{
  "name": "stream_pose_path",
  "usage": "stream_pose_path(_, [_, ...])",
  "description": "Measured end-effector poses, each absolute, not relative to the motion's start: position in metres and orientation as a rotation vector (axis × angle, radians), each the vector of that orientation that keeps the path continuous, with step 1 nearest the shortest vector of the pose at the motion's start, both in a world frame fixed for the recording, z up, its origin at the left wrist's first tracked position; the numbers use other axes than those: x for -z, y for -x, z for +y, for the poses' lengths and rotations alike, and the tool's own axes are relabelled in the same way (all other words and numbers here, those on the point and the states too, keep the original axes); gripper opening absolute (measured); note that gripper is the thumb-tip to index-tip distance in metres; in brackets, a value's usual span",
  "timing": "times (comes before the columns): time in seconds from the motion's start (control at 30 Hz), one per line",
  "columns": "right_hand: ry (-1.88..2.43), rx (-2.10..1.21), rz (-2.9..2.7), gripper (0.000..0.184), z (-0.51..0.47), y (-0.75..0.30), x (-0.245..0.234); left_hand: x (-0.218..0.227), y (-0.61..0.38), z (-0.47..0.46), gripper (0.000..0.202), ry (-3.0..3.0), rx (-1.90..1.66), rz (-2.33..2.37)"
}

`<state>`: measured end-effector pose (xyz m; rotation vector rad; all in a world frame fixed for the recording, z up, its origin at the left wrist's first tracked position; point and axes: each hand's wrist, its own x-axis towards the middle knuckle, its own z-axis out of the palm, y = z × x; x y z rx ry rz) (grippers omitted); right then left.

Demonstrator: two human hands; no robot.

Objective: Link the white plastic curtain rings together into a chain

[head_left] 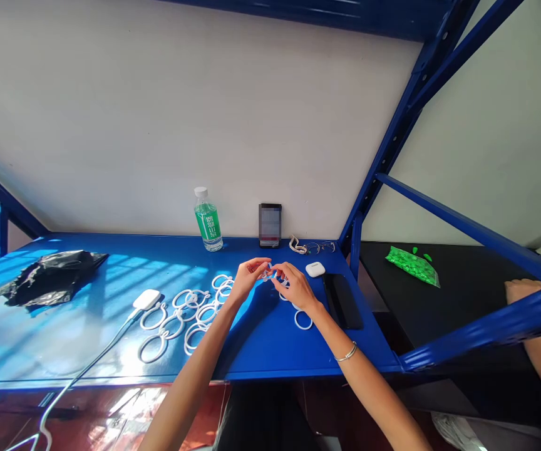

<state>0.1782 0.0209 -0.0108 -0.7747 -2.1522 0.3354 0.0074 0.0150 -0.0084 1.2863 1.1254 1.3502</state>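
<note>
Over the blue table, my left hand and my right hand meet, fingers pinched together. Between their fingertips is a small whitish piece, seemingly a white ring; the fingers cover much of it. To the left of my left forearm lies a loose group of white rings, several of them overlapping, some with a small eyelet at the side. Another white ring rests beneath my right wrist, and more ring parts there are partly hidden by the right hand.
A torn black plastic bag and a white charger with cable are on the left. Behind stand a water bottle and a propped screen. Glasses, a white earbud case and a dark phone are right. Another person's hand is beyond the blue frame.
</note>
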Motion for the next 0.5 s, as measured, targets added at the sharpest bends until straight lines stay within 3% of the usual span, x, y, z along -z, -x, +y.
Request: stream_pose_path(0.5, [0.738, -0.142, -2.184, 0.017, 0.0182, -0.1749, 0.0119, 0.0108, -0.0138, 0.0125, 0.054, -1.257, -1.263, 1.045])
